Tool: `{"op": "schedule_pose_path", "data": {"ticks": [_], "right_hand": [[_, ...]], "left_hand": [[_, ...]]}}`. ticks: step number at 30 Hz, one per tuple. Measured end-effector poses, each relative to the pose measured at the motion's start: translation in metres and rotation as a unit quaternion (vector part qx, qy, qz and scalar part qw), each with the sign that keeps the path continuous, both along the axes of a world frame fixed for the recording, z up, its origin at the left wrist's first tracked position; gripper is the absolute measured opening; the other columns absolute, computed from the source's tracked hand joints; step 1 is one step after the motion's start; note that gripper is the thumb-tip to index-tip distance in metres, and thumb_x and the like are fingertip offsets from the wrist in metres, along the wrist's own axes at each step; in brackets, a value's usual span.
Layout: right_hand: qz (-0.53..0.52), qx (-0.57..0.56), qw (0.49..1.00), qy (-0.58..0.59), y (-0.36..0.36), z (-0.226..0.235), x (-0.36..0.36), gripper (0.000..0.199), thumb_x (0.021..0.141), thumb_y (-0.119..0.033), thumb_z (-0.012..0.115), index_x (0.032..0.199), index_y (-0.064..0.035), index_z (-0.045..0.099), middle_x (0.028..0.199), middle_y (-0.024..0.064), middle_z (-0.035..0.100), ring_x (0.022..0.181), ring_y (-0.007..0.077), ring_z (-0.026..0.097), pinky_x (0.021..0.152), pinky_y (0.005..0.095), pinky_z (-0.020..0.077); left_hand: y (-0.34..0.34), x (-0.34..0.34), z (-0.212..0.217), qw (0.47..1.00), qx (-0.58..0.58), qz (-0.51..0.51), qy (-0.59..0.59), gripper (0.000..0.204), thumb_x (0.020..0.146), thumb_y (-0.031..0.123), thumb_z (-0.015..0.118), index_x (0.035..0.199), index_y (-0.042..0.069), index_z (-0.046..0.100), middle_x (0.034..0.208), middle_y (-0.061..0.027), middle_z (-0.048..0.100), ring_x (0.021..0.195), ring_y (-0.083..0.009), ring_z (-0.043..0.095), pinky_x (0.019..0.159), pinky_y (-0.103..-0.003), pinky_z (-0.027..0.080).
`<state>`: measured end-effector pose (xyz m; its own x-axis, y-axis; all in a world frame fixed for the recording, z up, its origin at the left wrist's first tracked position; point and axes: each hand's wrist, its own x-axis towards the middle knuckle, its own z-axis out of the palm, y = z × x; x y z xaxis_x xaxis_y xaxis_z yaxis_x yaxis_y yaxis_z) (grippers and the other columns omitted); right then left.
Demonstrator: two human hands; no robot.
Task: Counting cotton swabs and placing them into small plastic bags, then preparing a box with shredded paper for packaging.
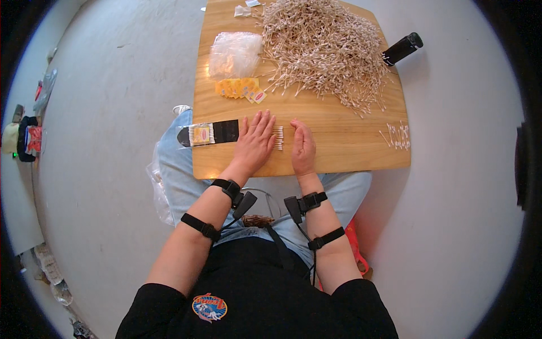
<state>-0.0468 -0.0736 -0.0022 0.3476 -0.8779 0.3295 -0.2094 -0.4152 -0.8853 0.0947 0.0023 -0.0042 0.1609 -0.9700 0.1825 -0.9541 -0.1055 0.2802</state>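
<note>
On the counter (pixel 344 155), below and left of the large swab pile (pixel 322 51), a black strip (pixel 227 131) lies lengthwise; across its left part is a clear swab packet (pixel 210 133) with a yellow insert (pixel 201 135). Directly left of the pile, clear bags (pixel 234 55) lie heaped; at the pile's lower left, yellow cards (pixel 237 88) overlap in a row. Below the pile's left side, the left hand (pixel 256 137) is flat, palm down, fingers extended, partly covering a short swab row (pixel 279 138). Farther right, below the pile, the right hand (pixel 303 148) rests on its edge, fingers loosely curled, apart from the row; whether it encloses anything cannot be told. Beyond the pile's lower right lies a loose swab group (pixel 398 137); beside its right edge is a black cylinder (pixel 402 50). The step in hand appears to be levelling the short row. The next move would seem to call for the right hand to meet the exposed tips gently, without scattering them, while the left palm steadies the rest.
</note>
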Motion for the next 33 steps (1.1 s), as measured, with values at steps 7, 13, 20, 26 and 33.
{"op": "schedule_pose_path", "data": {"ticks": [7, 13, 20, 26, 33], "right_hand": [[0.0, 0.005, 1.0, 0.005, 0.001, 0.002, 0.0, 0.025, 0.104, -0.016, 0.042, 0.109, 0.0005, 0.06, 0.114, 0.0175, 0.063, 0.113, 0.0316, 0.059, 0.1, 0.038, 0.0447], [-0.004, 0.025, 1.0, -0.017, 0.004, -0.003, -0.004, 0.026, 0.103, -0.015, 0.044, 0.097, 0.0012, 0.063, 0.105, 0.0162, 0.064, 0.11, 0.0322, 0.06, 0.097, 0.039, 0.0461], [0.024, -0.065, 0.996, 0.059, 0.015, 0.004, -0.011, 0.024, 0.092, -0.009, 0.056, 0.073, 0.0011, 0.066, 0.093, 0.015, 0.062, 0.107, 0.0352, 0.061, 0.093, 0.0413, 0.0478], [0.018, -0.083, 0.992, 0.094, 0.017, 0.003, -0.009, 0.023, 0.094, -0.009, 0.055, 0.079, 0.0003, 0.069, 0.093, 0.0136, 0.063, 0.109, 0.0332, 0.06, 0.093, 0.0396, 0.0473], [0.014, -0.058, 0.996, 0.062, 0.017, 0.004, -0.008, 0.019, 0.091, -0.01, 0.058, 0.077, 0.0016, 0.066, 0.091, 0.0151, 0.062, 0.106, 0.0359, 0.06, 0.093, 0.0423, 0.0472]], "left_hand": [[-0.008, -0.005, -0.002, 0.999, -0.01, 0.037, -0.01, 0.051, 0.101, 0.033, 0.044, 0.145, 0.008, 0.043, 0.156, -0.0135, 0.032, 0.147, -0.0296, 0.024, 0.119, -0.051, 0.013], [-0.001, -0.005, -0.004, 1.0, 0.005, 0.007, 0.012, 0.051, 0.1, 0.033, 0.044, 0.144, 0.008, 0.044, 0.155, -0.0135, 0.034, 0.146, -0.0296, 0.027, 0.119, -0.051, 0.014], [-0.001, -0.004, -0.005, 1.0, -0.006, 0.014, -0.005, 0.051, 0.1, 0.033, 0.044, 0.145, 0.009, 0.043, 0.154, -0.0127, 0.036, 0.145, -0.029, 0.029, 0.119, -0.049, 0.016], [-0.001, -0.004, -0.007, 1.0, -0.009, 0.016, -0.005, 0.051, 0.101, 0.033, 0.043, 0.146, 0.01, 0.043, 0.155, -0.0121, 0.036, 0.145, -0.0284, 0.029, 0.119, -0.048, 0.017], [-0.001, -0.005, -0.006, 1.0, 0.013, 0.016, -0.012, 0.051, 0.101, 0.034, 0.043, 0.147, 0.011, 0.041, 0.156, -0.0111, 0.034, 0.146, -0.0277, 0.028, 0.119, -0.048, 0.016]]}}
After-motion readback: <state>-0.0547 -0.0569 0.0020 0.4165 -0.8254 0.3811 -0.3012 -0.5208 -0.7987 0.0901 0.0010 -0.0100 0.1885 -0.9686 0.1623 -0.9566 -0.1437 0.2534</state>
